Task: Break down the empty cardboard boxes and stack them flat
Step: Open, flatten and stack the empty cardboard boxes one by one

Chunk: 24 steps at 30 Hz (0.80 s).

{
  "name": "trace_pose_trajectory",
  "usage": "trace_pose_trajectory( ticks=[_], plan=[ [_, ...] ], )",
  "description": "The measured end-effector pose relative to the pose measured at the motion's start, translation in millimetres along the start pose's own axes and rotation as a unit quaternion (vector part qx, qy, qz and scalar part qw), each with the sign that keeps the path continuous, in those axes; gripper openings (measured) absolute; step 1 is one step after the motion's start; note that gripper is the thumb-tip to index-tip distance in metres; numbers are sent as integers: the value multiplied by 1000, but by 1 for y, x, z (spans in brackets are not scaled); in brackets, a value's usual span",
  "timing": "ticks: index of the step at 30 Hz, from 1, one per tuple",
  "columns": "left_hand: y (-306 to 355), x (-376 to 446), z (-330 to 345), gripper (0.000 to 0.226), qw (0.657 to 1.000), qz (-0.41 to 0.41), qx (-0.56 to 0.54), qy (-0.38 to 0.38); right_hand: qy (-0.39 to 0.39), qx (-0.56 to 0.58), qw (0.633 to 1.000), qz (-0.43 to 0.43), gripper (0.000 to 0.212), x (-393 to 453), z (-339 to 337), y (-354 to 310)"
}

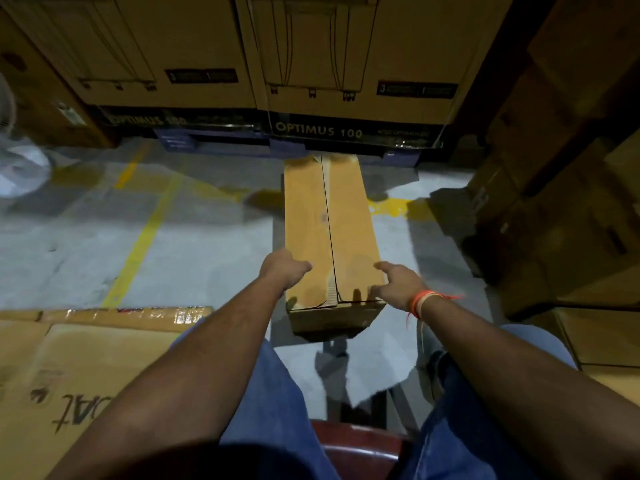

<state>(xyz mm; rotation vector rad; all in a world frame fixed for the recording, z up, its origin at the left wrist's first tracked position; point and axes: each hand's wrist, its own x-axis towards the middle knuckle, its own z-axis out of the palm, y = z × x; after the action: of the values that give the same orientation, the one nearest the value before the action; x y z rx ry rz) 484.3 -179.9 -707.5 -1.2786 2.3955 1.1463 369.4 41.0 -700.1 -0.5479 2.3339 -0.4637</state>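
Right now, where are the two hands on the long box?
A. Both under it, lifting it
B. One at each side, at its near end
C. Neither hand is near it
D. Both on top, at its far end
B: the left hand is at the left edge of the box and the right hand at its right edge, both at the end nearest the person.

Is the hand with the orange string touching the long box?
Touching: the head view shows the right hand with its fingers on the long box at its near right top edge.

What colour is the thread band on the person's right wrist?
Orange; the thread band shows clearly in the head view.
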Motion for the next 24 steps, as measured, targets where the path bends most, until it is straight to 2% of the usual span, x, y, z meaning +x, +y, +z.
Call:
trace_pose_trajectory(
  ticks=[4, 8, 10, 13, 16, 18, 21, 22, 24],
  plan=[
    [9, 44, 13, 59, 997, -61, -42, 15, 16, 67, 996, 56, 74, 52, 13, 9],
    [-9, 96, 31, 76, 985, -155, -70, 18, 14, 149, 982, 116, 99, 104, 30, 21],
    [-20, 115, 40, 76, 980, -182, -86, -4, 0, 190, 972, 141, 105, 125, 45, 27],
    [-22, 126, 52, 65, 972, -196, -122, -35, 9, 222, 965, 138, 113, 140, 73, 28],
    [-10, 125, 60, 77, 965, -219, -144, -12, 38, 227, 965, 123, 116, 148, 90, 24],
    [3, 121, 54, 87, 966, -238, -95, 35, 42, 262, 958, 110, 121, 151, 97, 26],
    [32, 103, 39, 84, 972, -214, 36, 95, 14, 323, 942, 93, 131, 148, 102, 36],
    [39, 96, 38, 82, 971, -196, 77, 110, -17, 330, 939, 100, 130, 146, 103, 38],
    [46, 75, 46, 76, 976, -137, 117, 120, -84, 300, 939, 144, 109, 139, 100, 33]
  ],
)
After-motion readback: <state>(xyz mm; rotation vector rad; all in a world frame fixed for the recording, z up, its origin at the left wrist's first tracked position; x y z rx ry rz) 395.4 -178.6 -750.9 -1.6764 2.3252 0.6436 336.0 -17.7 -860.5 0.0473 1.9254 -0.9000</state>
